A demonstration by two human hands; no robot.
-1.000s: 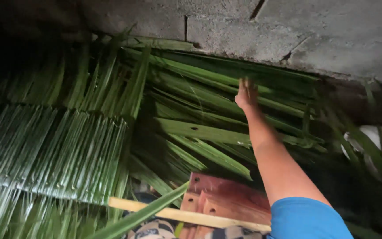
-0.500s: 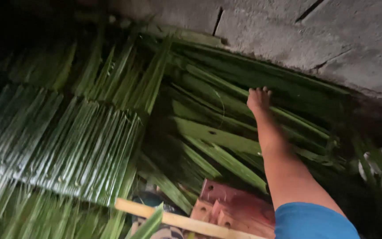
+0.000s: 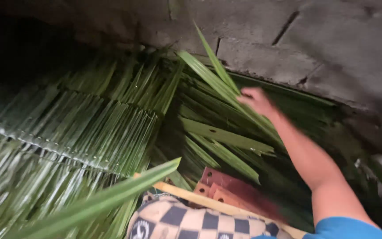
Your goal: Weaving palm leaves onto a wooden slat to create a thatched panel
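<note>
Against the grey block wall (image 3: 332, 48), your right hand (image 3: 256, 101) reaches out over a heap of long green palm leaves (image 3: 226, 137). Its fingers are curled around a leaf (image 3: 208, 73), gripping it partway along; that leaf's pointed end rises up and to the left, in front of the wall. The hand is blurred, so you cannot tell how tightly it grips. Your forearm runs down to the lower right, ending in a blue sleeve (image 3: 345, 228).

Your left hand is out of view.

Left of the heap lies a woven panel (image 3: 93, 128) of leaves folded side by side, with a stitched seam running across it from left to lower right. More of the same work lies below it, blurred. A single leaf blade (image 3: 111, 199) crosses the lower left, near the camera, pointing up to the right.

Near the bottom centre, a pale wooden stick (image 3: 208, 202) lies slanted, with reddish-brown flat pieces (image 3: 231, 186) with small holes just behind it. A black and cream checked cloth (image 3: 191, 221) sits at the bottom edge, below the stick.
</note>
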